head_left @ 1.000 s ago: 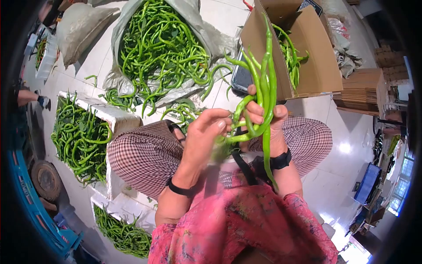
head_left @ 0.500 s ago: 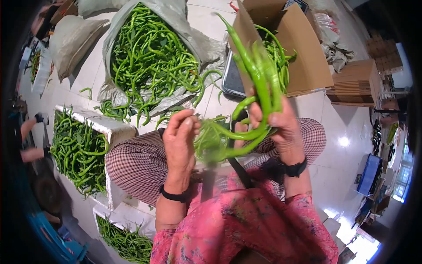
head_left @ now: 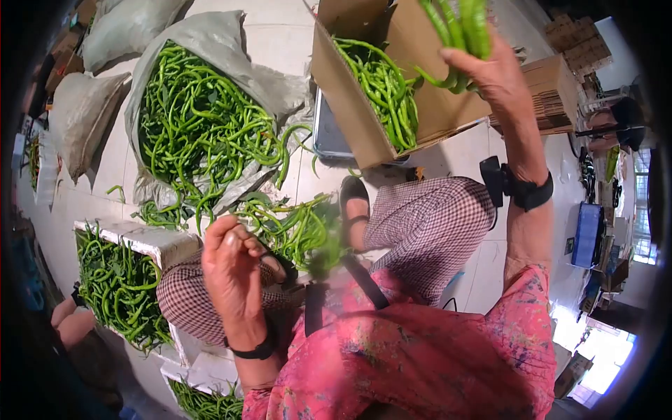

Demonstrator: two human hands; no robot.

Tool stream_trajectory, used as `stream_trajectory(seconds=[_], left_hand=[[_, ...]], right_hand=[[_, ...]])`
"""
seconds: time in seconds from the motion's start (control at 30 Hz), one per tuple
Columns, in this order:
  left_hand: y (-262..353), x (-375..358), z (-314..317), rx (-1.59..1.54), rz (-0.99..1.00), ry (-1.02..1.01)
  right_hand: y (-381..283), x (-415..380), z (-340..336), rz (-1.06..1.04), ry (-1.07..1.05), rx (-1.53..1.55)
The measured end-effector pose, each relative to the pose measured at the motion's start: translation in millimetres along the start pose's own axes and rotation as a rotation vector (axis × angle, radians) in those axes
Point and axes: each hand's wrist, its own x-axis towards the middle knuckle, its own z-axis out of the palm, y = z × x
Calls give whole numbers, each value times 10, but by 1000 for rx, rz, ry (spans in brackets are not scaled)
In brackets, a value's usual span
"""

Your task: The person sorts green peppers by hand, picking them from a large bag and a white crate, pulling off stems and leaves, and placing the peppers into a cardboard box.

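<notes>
My right hand [head_left: 493,70] is raised over the open cardboard box [head_left: 350,91] and grips a bunch of long green peppers [head_left: 458,31] whose tips run out of the top of the frame. The box holds more green peppers [head_left: 381,84] along its inner wall. My left hand [head_left: 227,259] hangs low above my left knee, fingers loosely curled, with nothing in it. Between my knees lies a small heap of peppers [head_left: 294,227] on the floor.
A grey sack [head_left: 210,49] full of green peppers [head_left: 192,129] lies open ahead on the left. White foam crates [head_left: 150,241] of peppers stand at the left. A black tray [head_left: 329,136] sits under the box. Flattened cartons [head_left: 560,77] are stacked at the right. Another person's arm [head_left: 66,318] shows at lower left.
My right hand has carried the pepper bunch up and forward to above the box. My left hand let go of the bunch and dropped toward my knee.
</notes>
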Motion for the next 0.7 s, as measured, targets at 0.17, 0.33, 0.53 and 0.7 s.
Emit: stream_trajectory(seconds=[0.17, 0.33, 0.53, 0.7], left_hand=[[817, -225, -260, 187, 135, -152], [1307, -106, -819, 290, 232, 117], [909, 190, -1637, 751, -10, 470], [52, 302, -2205, 876, -229, 451]], right_hand=[[562, -281, 264, -117, -371, -632], [348, -385, 452, -155, -494, -691], [807, 120, 252, -54, -483, -938], [208, -300, 643, -334, -476, -892]])
